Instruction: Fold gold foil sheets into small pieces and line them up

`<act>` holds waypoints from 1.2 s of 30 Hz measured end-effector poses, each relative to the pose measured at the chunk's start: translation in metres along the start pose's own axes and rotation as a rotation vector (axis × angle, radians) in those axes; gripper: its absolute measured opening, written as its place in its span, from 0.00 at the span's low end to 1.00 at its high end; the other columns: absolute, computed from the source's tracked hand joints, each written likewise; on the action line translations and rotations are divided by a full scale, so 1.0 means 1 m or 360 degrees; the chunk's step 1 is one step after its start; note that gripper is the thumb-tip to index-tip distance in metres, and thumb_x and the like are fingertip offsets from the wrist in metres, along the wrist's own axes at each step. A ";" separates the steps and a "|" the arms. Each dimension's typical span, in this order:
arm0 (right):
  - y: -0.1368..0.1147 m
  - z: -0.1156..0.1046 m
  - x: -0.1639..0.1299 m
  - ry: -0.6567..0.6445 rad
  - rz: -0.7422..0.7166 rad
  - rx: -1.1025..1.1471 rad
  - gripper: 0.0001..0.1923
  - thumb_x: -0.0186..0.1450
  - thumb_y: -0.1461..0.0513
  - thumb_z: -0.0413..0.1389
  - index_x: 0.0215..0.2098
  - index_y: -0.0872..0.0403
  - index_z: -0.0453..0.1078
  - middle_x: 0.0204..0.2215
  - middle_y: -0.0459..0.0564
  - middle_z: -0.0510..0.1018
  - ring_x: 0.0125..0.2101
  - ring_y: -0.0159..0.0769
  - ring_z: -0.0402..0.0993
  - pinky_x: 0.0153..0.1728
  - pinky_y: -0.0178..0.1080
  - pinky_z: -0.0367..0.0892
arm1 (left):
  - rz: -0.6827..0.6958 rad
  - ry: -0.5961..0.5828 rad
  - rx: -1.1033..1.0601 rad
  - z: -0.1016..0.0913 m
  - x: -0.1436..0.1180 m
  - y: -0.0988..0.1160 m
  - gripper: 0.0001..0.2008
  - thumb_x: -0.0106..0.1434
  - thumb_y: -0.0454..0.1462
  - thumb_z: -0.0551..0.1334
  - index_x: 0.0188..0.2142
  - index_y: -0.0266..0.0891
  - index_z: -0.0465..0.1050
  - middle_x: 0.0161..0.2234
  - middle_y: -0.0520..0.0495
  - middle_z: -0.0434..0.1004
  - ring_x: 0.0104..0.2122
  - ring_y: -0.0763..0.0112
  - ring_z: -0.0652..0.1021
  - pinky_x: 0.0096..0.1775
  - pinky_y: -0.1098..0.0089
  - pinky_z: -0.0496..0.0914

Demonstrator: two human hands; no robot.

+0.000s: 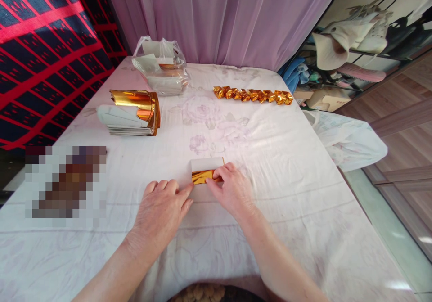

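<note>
A small gold foil paper (201, 176) with a white back lies on the white floral tablecloth (270, 158), partly folded so a white flap shows above the gold strip. My right hand (231, 188) pinches its right end between thumb and fingers. My left hand (162, 209) lies flat beside it, fingertips touching the paper's lower left edge.
A stack of gold foil sheets (135, 113) with curled tops sits at the left. Behind it is a clear plastic bag (162, 65) of more sheets. A row of several folded gold pieces (253, 95) lies at the back. A shelf with clutter (354, 45) stands right.
</note>
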State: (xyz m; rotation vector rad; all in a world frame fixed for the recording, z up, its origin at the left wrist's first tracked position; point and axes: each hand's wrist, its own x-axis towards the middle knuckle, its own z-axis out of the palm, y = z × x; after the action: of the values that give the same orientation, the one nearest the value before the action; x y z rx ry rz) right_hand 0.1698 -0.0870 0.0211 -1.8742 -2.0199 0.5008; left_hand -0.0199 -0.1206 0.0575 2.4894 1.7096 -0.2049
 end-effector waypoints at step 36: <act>-0.015 0.011 0.005 -0.0051 -0.0180 0.0236 0.04 0.64 0.65 0.57 0.31 0.51 0.73 0.34 0.46 0.76 0.32 0.32 0.73 0.34 0.34 0.63 | 0.0015 0.0003 -0.0399 0.008 0.010 -0.015 0.17 0.71 0.37 0.53 0.51 0.51 0.77 0.33 0.49 0.76 0.37 0.63 0.77 0.40 0.62 0.64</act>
State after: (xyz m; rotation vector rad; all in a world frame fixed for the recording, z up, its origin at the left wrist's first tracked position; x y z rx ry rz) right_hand 0.1510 -0.0834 0.0181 -1.6653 -2.0353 0.6348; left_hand -0.0303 -0.1076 0.0475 2.3156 1.6121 0.0130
